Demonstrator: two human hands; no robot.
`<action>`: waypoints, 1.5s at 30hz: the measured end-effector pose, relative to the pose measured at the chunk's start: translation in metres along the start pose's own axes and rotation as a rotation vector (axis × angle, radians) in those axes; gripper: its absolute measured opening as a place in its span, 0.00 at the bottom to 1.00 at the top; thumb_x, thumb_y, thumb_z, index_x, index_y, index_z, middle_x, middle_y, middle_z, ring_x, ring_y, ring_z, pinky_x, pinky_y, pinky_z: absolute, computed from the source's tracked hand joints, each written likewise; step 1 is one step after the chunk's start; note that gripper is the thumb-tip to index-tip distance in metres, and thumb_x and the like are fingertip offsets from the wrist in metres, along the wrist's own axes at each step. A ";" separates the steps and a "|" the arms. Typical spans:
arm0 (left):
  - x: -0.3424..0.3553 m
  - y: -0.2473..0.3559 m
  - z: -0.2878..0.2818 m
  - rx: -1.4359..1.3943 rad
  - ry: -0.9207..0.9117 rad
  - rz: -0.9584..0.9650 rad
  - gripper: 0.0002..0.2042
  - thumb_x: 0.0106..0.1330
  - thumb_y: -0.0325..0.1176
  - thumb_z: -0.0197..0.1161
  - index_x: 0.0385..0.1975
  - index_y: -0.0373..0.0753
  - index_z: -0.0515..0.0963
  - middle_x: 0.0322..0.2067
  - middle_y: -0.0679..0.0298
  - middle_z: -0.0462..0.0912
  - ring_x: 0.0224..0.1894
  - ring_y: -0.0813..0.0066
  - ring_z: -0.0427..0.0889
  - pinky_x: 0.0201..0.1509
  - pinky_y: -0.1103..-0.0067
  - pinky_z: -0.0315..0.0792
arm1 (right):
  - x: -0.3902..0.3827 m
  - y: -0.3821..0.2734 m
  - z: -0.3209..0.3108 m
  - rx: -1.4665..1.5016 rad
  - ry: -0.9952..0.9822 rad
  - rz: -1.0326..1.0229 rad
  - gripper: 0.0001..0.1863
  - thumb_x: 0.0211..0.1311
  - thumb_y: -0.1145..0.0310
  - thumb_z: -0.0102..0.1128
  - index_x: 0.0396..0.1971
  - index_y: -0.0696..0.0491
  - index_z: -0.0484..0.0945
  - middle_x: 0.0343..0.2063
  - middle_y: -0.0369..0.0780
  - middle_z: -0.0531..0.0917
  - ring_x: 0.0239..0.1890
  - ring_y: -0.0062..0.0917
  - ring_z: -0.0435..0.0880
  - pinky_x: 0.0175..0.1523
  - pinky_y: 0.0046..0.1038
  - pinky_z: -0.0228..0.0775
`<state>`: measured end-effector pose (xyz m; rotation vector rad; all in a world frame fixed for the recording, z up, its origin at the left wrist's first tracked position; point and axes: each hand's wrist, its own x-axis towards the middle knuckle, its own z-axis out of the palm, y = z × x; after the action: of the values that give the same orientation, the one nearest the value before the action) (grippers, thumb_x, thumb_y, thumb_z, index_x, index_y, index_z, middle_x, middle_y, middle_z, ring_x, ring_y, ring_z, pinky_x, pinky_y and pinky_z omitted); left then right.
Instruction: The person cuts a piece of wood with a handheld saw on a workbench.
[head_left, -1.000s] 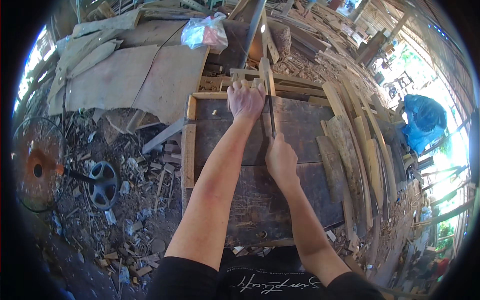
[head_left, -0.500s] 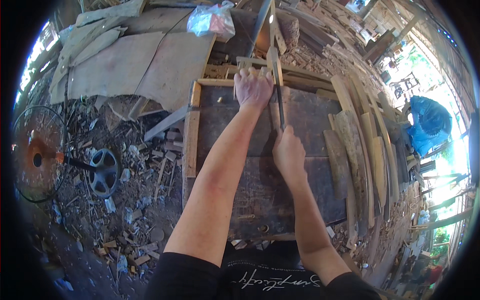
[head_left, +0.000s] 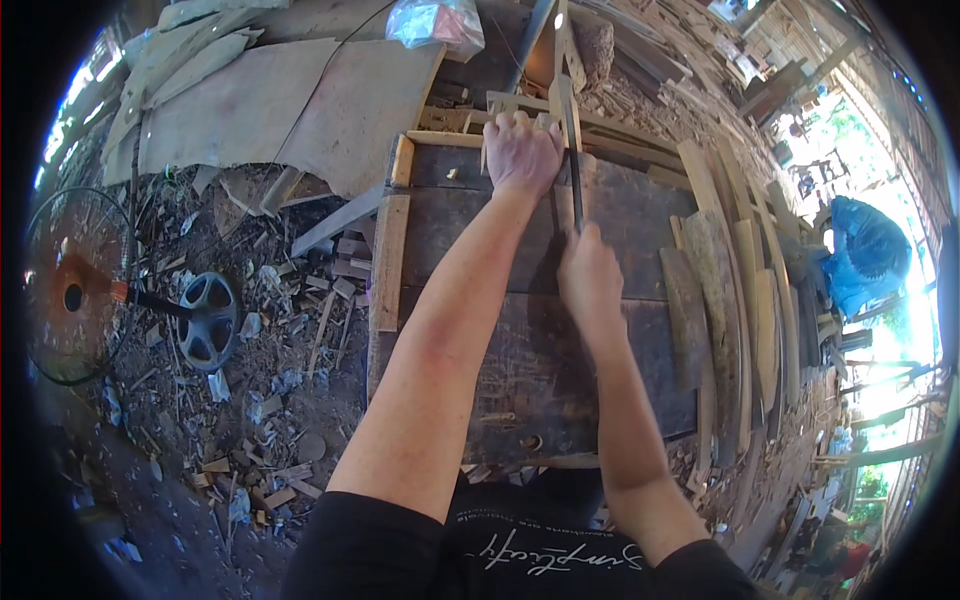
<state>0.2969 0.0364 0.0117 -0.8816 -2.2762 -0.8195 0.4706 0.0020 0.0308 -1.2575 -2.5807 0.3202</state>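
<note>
My left hand [head_left: 523, 158] is closed over a small wooden piece [head_left: 543, 123] at the far edge of a dark, worn wooden workbench [head_left: 470, 250], fingers curled and partly hidden. My right hand [head_left: 590, 270] grips the near end of a long, narrow, dark tool [head_left: 576, 185], which looks like a saw or file seen edge-on. The tool runs away from me just right of my left hand, toward an upright pale board [head_left: 560, 95]. Wooden strips [head_left: 388, 260] line the bench's left side, and a small offcut [head_left: 453, 174] lies on its top.
Long planks [head_left: 720, 290] lean along the bench's right side. At left are a fan [head_left: 72, 296] with a round metal base and scrap-covered ground [head_left: 270, 420]. Large thin sheets [head_left: 250, 110], a plastic bag [head_left: 430, 25] and, far right, a blue plastic-covered object [head_left: 865, 255] surround the work.
The whole view has shifted, so the bench and both hands appear higher and slightly farther right. My hands keep their grips, with little visible change relative to the bench.
</note>
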 end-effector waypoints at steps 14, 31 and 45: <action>-0.003 -0.004 0.003 -0.050 0.060 0.004 0.24 0.67 0.47 0.48 0.18 0.38 0.84 0.35 0.56 0.82 0.41 0.58 0.76 0.46 0.64 0.64 | 0.016 -0.005 -0.003 0.013 -0.001 -0.029 0.17 0.70 0.60 0.43 0.44 0.60 0.72 0.32 0.57 0.82 0.39 0.54 0.82 0.45 0.51 0.72; -0.004 -0.006 0.013 -0.069 0.080 -0.018 0.23 0.66 0.46 0.49 0.18 0.37 0.84 0.35 0.55 0.82 0.42 0.58 0.76 0.46 0.63 0.64 | 0.063 -0.013 0.011 0.048 0.078 -0.061 0.17 0.70 0.60 0.43 0.44 0.59 0.72 0.34 0.60 0.81 0.40 0.57 0.80 0.46 0.52 0.70; -0.009 -0.008 0.010 -0.036 0.063 -0.024 0.20 0.65 0.46 0.50 0.22 0.39 0.83 0.29 0.58 0.79 0.40 0.60 0.74 0.46 0.65 0.62 | 0.068 -0.017 0.016 0.023 0.131 -0.106 0.17 0.69 0.60 0.45 0.45 0.59 0.71 0.31 0.57 0.82 0.38 0.55 0.82 0.44 0.51 0.72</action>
<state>0.2936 0.0353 -0.0034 -0.8346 -2.2272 -0.8889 0.4125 0.0445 0.0292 -1.0907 -2.5138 0.2373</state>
